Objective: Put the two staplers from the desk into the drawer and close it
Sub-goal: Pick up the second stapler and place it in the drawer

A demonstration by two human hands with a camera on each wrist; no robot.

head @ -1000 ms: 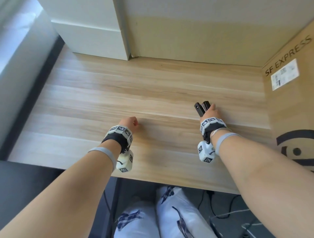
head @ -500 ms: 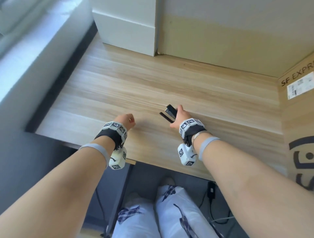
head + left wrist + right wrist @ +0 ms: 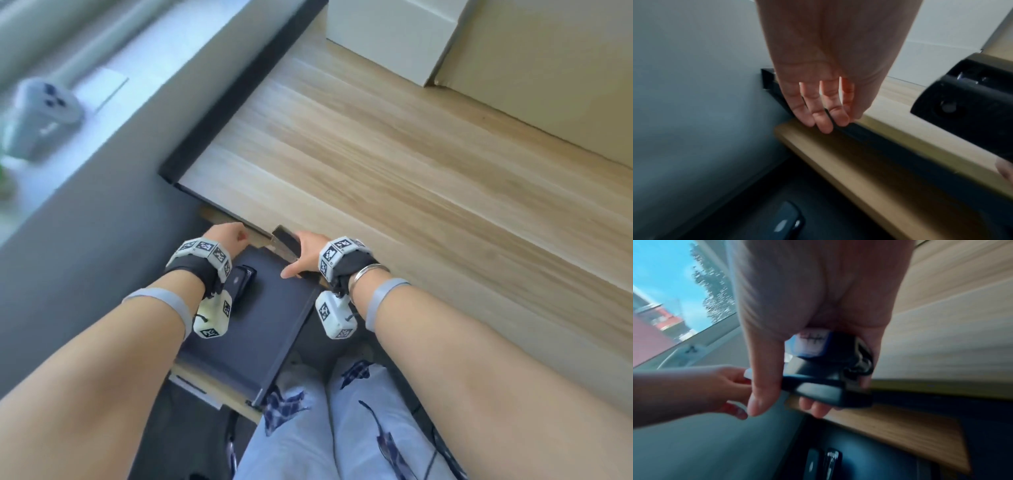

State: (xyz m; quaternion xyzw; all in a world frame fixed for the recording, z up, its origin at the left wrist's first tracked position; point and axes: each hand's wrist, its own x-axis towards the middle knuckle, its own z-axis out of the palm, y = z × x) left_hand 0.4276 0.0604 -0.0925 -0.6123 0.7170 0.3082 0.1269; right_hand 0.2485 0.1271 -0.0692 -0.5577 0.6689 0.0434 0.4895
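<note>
Wood counter (image 3: 394,178) up top, dark drawer (image 3: 260,335) pulled open below its front edge. One stapler (image 3: 242,284) lies inside the drawer. Right hand (image 3: 308,251) grips the second stapler (image 3: 824,368) over the drawer's back corner, fingers (image 3: 764,386) wrapped round it. Left hand (image 3: 824,91) hangs loose, empty.

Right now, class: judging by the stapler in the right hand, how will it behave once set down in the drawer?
The stapler looks rigid, likely dense for its size. Its long flat base should sit steady, unlikely to roll. The right hand grips it with thumb and fingers; its smooth casing might slide on the drawer floor.
</note>
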